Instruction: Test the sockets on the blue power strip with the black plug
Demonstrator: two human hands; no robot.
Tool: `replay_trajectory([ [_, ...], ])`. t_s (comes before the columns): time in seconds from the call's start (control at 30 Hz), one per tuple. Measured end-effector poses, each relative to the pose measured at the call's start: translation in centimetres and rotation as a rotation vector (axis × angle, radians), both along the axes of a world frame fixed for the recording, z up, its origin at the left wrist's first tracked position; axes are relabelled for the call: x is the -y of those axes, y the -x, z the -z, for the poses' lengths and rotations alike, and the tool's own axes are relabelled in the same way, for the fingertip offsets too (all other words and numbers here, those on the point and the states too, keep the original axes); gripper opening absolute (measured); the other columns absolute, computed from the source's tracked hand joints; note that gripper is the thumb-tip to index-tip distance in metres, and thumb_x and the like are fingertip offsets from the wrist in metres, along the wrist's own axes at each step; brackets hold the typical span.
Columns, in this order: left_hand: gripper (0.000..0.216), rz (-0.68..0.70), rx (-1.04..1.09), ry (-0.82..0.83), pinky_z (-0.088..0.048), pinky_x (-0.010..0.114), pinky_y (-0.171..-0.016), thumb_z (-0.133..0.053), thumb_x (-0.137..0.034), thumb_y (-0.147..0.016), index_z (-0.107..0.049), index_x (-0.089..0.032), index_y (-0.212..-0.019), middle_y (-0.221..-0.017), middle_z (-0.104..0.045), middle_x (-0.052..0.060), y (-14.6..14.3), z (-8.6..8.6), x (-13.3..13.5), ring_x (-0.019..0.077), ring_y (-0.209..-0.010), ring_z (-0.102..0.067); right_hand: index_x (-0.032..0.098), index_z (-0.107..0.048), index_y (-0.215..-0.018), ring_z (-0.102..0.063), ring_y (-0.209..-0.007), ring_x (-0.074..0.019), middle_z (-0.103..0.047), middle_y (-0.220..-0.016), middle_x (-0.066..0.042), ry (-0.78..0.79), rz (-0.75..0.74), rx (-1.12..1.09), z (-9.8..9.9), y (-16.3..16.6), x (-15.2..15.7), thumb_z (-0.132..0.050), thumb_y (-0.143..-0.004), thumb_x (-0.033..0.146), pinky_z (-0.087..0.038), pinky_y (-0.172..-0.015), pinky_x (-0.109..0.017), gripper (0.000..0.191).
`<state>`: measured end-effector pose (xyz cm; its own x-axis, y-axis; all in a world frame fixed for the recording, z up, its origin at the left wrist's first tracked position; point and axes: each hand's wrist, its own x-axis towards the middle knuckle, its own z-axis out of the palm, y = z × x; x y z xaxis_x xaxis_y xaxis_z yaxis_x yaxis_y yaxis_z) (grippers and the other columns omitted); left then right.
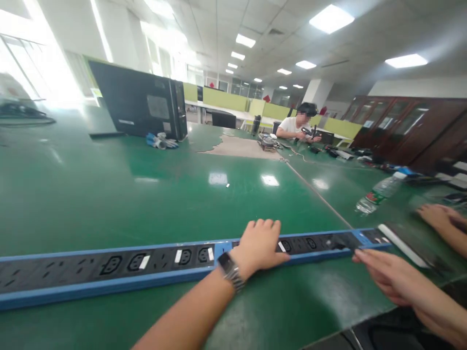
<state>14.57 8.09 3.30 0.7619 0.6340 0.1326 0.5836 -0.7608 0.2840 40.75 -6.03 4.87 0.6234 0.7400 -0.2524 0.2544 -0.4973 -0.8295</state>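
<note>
A long blue-framed power strip (pixel 164 262) with black sockets and several small white labels lies across the green table. My left hand (pixel 257 243), a watch on its wrist, grips the strip near its middle, fingers over the far edge and thumb along the near side. At the strip's right part, my right hand (pixel 386 272) is closed in a pinch just off the near edge. Motion blur hides what its fingertips hold, if anything. A dark blurred shape (pixel 341 243) lies over the sockets just left of those fingertips.
Another person's hands (pixel 441 216) rest at the right, near a tilted water bottle (pixel 379 194). A black computer case (pixel 142 102) stands at the back left with gloves (pixel 162 141) beside it. Across the green table (pixel 153 204) sits a co-worker (pixel 292 127) near cables (pixel 269 142).
</note>
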Motion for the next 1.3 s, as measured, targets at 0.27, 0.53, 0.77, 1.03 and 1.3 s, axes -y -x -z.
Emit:
replay_trajectory([
  [0.27,0.088,-0.38,-0.206,0.043,-0.033,0.048,-0.109,-0.073,-0.052,-0.067,-0.043,-0.025,-0.145,-0.138,-0.057,0.009,17.4,1.2,2.2,0.0317,-0.124,-0.051,0.017,-0.056,-0.081,-0.017,-0.041,-0.0029,-0.019,-0.05,0.011,-0.111,-0.222,-0.208,6.4,8.1,0.1,-0.062,-0.063,0.08,-0.009,-0.041,-0.019,0.065],
  [0.53,0.077,-0.383,-0.16,-0.057,-0.039,0.045,-0.101,-0.072,-0.054,-0.074,-0.047,-0.025,-0.142,-0.125,-0.063,0.008,16.9,2.1,2.3,0.0299,-0.114,-0.056,0.019,-0.051,-0.088,-0.014,-0.037,-0.0003,-0.026,-0.047,0.013,-0.275,-0.241,-0.521,4.7,16.2,-1.2,-0.066,-0.066,0.076,-0.009,-0.037,-0.016,0.063],
  [0.77,0.083,-0.384,-0.125,-0.078,-0.041,0.046,-0.098,-0.075,-0.057,-0.071,-0.048,-0.022,-0.141,-0.12,-0.064,0.009,15.1,2.5,2.6,0.0313,-0.111,-0.056,0.019,-0.05,-0.089,-0.022,-0.033,-0.0015,-0.034,-0.046,0.013,-0.326,-0.362,-0.623,1.5,20.1,-4.0,-0.069,-0.071,0.066,-0.012,-0.034,-0.015,0.054],
  [1.03,0.081,-0.367,-0.076,-0.122,-0.041,0.048,-0.097,-0.074,-0.056,-0.072,-0.049,-0.02,-0.14,-0.12,-0.065,0.011,15.2,3.4,2.5,0.0325,-0.109,-0.056,0.019,-0.052,-0.086,-0.03,-0.035,-0.0033,-0.038,-0.046,0.011,-0.546,-0.467,-0.676,-3.6,24.3,-6.9,-0.069,-0.078,0.052,-0.019,-0.034,-0.015,0.038],
  [1.3,0.074,-0.364,-0.02,-0.141,-0.042,0.045,-0.096,-0.073,-0.054,-0.073,-0.052,-0.022,-0.136,-0.121,-0.064,0.01,15.3,3.6,2.7,0.0312,-0.11,-0.056,0.019,-0.05,-0.082,-0.025,-0.031,-0.0024,-0.038,-0.043,0.012,-0.495,-0.507,-0.723,-0.2,27.8,-8.4,-0.064,-0.077,0.059,-0.017,-0.031,-0.014,0.042],
])
